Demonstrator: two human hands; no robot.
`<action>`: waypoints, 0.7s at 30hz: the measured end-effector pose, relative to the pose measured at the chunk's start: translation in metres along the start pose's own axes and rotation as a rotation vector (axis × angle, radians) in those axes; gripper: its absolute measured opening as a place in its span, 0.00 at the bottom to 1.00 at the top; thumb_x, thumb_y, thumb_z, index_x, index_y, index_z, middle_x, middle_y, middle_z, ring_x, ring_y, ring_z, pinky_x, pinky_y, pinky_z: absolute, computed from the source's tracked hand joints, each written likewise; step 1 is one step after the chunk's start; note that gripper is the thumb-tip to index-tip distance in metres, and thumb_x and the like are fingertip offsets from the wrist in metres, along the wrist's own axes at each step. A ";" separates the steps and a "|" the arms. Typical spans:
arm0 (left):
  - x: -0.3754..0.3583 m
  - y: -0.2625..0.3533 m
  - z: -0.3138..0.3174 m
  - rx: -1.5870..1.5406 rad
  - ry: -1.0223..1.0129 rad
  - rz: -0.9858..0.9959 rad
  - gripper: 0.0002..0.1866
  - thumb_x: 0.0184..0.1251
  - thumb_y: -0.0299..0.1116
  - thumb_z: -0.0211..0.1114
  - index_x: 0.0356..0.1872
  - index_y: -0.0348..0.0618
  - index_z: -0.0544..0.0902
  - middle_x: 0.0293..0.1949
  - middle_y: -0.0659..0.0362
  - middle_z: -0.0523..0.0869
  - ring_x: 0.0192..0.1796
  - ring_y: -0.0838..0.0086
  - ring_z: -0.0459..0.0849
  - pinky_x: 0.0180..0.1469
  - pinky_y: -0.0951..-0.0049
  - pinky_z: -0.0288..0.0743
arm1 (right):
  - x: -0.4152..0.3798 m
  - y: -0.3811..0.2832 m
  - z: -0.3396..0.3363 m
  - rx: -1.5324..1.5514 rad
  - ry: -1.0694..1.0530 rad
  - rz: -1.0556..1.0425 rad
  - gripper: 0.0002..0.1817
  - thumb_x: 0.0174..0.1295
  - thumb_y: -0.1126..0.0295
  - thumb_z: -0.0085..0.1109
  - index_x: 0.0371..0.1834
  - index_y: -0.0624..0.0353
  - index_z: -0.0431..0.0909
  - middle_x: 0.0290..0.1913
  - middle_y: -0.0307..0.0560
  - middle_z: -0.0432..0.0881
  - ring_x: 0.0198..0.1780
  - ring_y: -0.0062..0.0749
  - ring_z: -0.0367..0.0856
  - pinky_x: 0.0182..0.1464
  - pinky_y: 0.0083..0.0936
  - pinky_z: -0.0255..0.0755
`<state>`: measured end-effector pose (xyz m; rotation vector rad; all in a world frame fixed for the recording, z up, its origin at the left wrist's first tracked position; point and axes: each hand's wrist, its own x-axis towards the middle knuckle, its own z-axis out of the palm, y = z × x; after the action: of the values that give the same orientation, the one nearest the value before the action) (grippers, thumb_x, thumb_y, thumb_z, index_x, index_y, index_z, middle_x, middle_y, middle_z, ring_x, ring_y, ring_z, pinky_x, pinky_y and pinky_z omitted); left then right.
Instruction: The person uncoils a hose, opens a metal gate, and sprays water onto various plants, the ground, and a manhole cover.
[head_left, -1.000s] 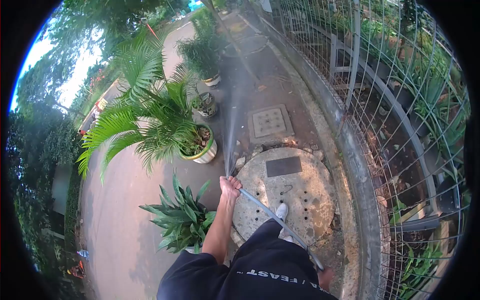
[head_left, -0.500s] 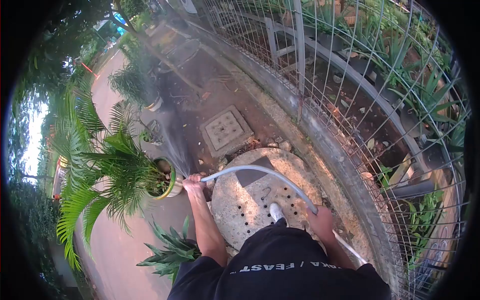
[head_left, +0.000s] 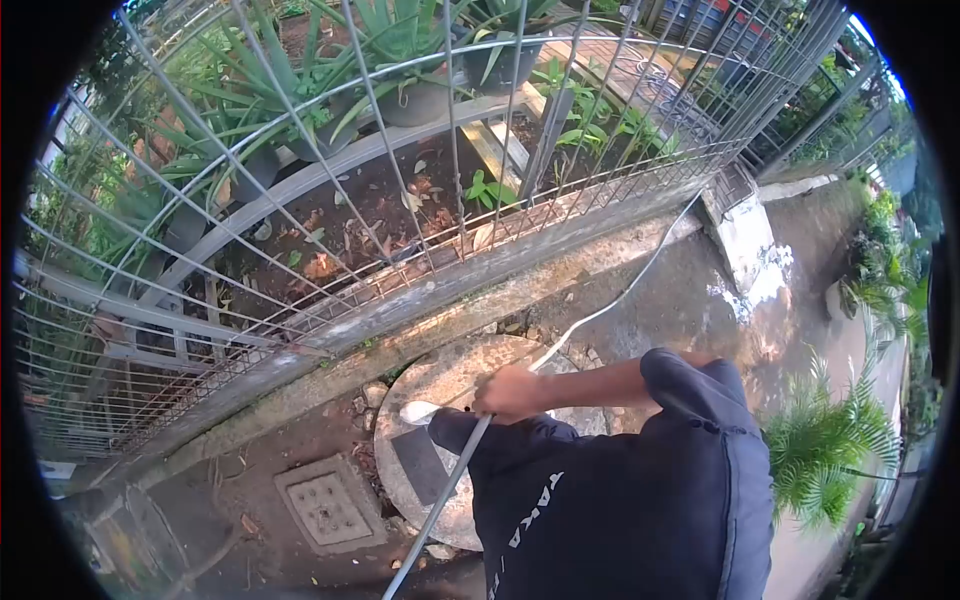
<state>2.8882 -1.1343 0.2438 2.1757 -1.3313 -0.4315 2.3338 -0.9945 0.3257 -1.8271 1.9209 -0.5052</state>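
A grey hose (head_left: 447, 500) runs through my right hand (head_left: 510, 393), whose fingers are wrapped round it. From that hand one length goes up and right along the low wall, and the other leaves the view at the bottom. My left hand is out of view. Below my right hand lies a round concrete cover (head_left: 400, 385) with a dark rectangular patch. My white shoe (head_left: 418, 411) rests on this cover.
A wire mesh fence (head_left: 385, 150) on a low concrete wall (head_left: 440, 290) curves across the front, with potted aloe-like plants (head_left: 405, 95) behind it. A square concrete cover (head_left: 325, 505) lies at lower left. A palm (head_left: 825, 440) stands at right.
My view has swung to the right, towards the fence. My left hand, the hose's spraying end and the potted palm beside it have left the view. My right hand still grips the hose.
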 end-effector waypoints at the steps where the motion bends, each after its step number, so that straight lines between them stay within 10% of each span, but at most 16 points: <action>1: 0.014 0.011 0.013 -0.007 -0.022 -0.007 0.01 0.44 0.23 0.58 0.20 0.38 0.76 0.18 0.58 0.74 0.20 0.70 0.69 0.26 0.66 0.67 | 0.007 0.024 0.021 -0.050 0.075 0.104 0.06 0.50 0.65 0.59 0.28 0.53 0.78 0.28 0.46 0.81 0.31 0.45 0.82 0.30 0.38 0.75; 3: 0.047 0.034 0.034 -0.024 -0.055 -0.014 0.01 0.44 0.23 0.58 0.21 0.38 0.76 0.18 0.58 0.74 0.20 0.70 0.70 0.26 0.66 0.67 | 0.009 0.113 0.090 -0.140 -0.031 0.643 0.05 0.52 0.65 0.59 0.29 0.54 0.77 0.31 0.44 0.81 0.32 0.43 0.82 0.32 0.37 0.75; 6: 0.094 0.065 0.057 -0.050 -0.061 -0.052 0.02 0.43 0.23 0.58 0.22 0.38 0.77 0.18 0.58 0.75 0.20 0.70 0.70 0.26 0.66 0.67 | 0.008 0.167 0.125 -0.128 0.176 0.584 0.10 0.54 0.59 0.61 0.29 0.53 0.81 0.34 0.43 0.82 0.45 0.41 0.80 0.53 0.40 0.67; 11: 0.179 0.106 0.077 -0.031 -0.122 0.006 0.04 0.43 0.23 0.58 0.23 0.39 0.78 0.18 0.58 0.76 0.20 0.70 0.71 0.26 0.66 0.68 | 0.097 0.184 0.100 -0.321 0.439 0.840 0.11 0.54 0.56 0.62 0.27 0.51 0.81 0.36 0.42 0.82 0.49 0.37 0.77 0.59 0.38 0.64; 21: 0.343 0.127 0.079 -0.007 -0.156 0.068 0.07 0.41 0.23 0.59 0.26 0.40 0.79 0.19 0.58 0.77 0.20 0.71 0.72 0.26 0.67 0.68 | 0.184 0.120 0.075 -0.110 0.547 1.073 0.35 0.55 0.34 0.54 0.16 0.60 0.78 0.23 0.56 0.79 0.33 0.54 0.79 0.39 0.45 0.72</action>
<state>2.9129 -1.5073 0.2614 2.1202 -1.4802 -0.5888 2.2681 -1.1680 0.1859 -0.4766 2.9367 -0.5248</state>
